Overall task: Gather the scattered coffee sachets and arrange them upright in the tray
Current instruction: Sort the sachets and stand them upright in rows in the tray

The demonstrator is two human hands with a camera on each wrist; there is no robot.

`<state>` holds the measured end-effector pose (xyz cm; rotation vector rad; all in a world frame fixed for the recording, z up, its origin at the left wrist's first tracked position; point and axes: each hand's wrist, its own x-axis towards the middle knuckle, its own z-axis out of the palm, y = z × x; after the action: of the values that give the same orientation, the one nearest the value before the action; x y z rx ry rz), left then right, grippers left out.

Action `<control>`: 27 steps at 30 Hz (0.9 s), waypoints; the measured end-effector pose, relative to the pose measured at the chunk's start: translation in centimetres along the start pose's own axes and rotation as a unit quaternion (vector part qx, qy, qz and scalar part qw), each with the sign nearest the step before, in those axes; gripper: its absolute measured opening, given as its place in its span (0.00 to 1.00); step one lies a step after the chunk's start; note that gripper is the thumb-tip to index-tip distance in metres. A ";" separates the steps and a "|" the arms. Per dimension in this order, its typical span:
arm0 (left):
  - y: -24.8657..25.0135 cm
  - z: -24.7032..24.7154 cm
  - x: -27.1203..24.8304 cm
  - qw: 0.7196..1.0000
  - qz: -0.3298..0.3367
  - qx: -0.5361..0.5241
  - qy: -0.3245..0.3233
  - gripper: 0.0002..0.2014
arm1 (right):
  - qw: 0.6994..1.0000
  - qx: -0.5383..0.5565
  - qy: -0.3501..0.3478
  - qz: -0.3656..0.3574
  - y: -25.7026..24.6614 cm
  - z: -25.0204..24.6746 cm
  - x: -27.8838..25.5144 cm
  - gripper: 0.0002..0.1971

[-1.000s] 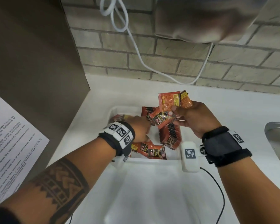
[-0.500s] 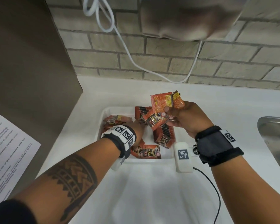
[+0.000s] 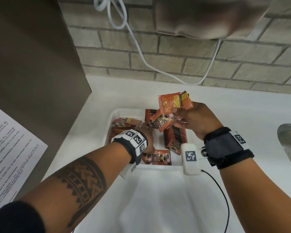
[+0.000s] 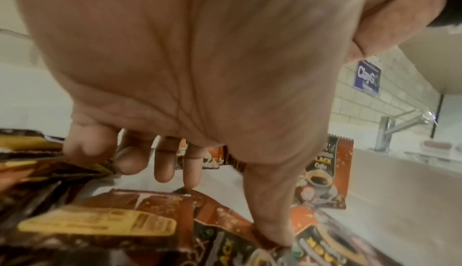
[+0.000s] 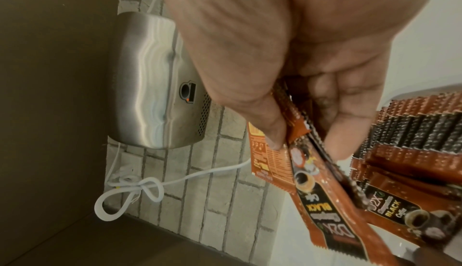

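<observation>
Near the back edge of the white countertop, close to its left end, sits a shallow white plastic tray holding orange-and-black foil coffee sachets. Above the tray's far right part, the right hand pinches a small fan of these sachets between thumb and curled fingers; the right wrist view shows the thumb pressed on the printed faces, with one sachet hanging down lengthwise. Beneath that hand, a packed row of sachets stands on edge along the tray's right side, leaning slightly. The left hand reaches down into the tray's middle, fingers spread and pointing downward; in the left wrist view its thumb tip presses on a loose sachet lying flat, while the fingertips touch another near the tray floor. Whether those fingers actually grip anything cannot be told. A low heap of flat sachets lies against the tray's left wall, and a single sachet lies face up by the near wall. Behind the counter rises a pale brick wall with a looped white cable and a brushed-metal wall unit. A steel sink rim shows at the countertop's right edge, and a printed paper notice hangs on the brown panel to the left.
</observation>
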<state>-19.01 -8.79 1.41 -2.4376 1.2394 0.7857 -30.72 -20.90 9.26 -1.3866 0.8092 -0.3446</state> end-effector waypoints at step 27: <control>-4.8 -6.5 -5.8 0.960 0.028 -0.277 -0.022 0.13 | 0.993 -0.060 -0.093 0.044 0.4 0.2 -0.4 0.06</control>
<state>-15.75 -5.37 10.11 -2.7930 1.1954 1.3495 -30.95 -20.39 9.03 -1.4655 0.7430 -0.0969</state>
